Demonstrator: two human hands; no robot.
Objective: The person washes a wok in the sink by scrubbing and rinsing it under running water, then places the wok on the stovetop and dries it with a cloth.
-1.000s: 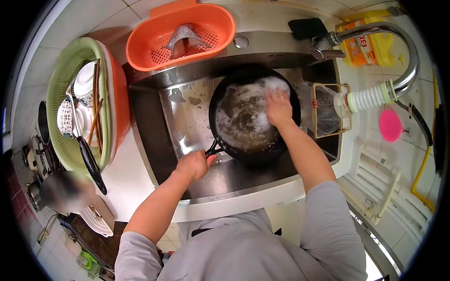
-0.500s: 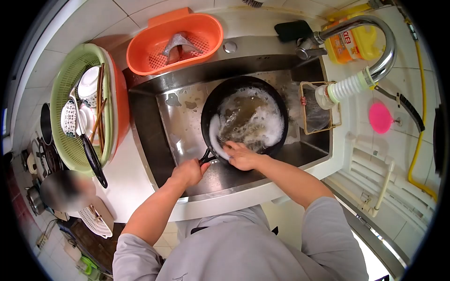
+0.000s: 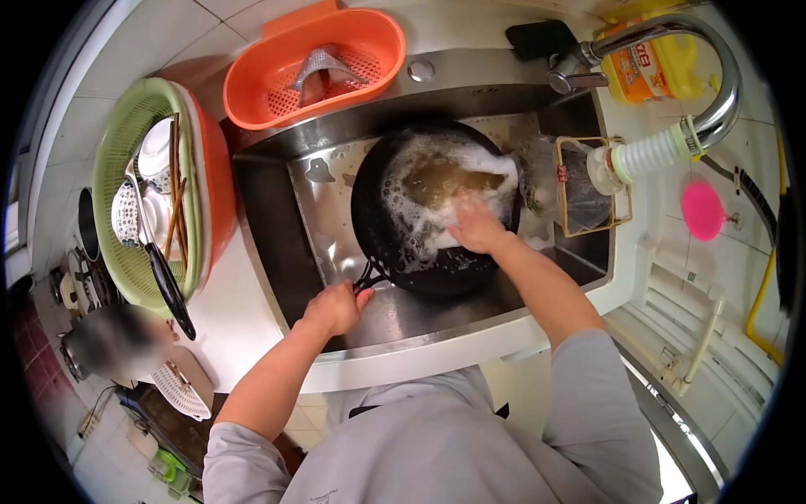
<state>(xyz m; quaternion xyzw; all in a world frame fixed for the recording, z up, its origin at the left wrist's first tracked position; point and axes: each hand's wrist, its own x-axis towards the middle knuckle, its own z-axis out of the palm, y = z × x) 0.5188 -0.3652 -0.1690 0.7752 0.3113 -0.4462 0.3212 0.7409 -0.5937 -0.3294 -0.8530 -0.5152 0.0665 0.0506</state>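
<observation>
A black frying pan (image 3: 378, 223) sits in the steel sink, tilted so that cloudy, foamy water gathers toward its far right side. My left hand (image 3: 337, 308) is wrapped round the pan's handle (image 3: 367, 279) at the near left. Inside the pan, my right hand (image 3: 477, 222) reaches into the suds near the right wall. Motion and foam blur its fingers, so whether it holds anything is unclear. White foam (image 3: 495, 172) lies along the far right rim.
The sink (image 3: 285, 277) surrounds the pan. An orange strainer basket (image 3: 369, 42) stands behind it, and a green basket (image 3: 117, 269) with bowls and chopsticks at left. The faucet (image 3: 726, 76) arches over the right; a wire rack with a mesh bag (image 3: 588, 202) hangs below.
My right hand has moved from the pan's near edge up and right into the suds. The pan has tilted, shifting water and foam away from its near left. My left hand keeps the handle.
</observation>
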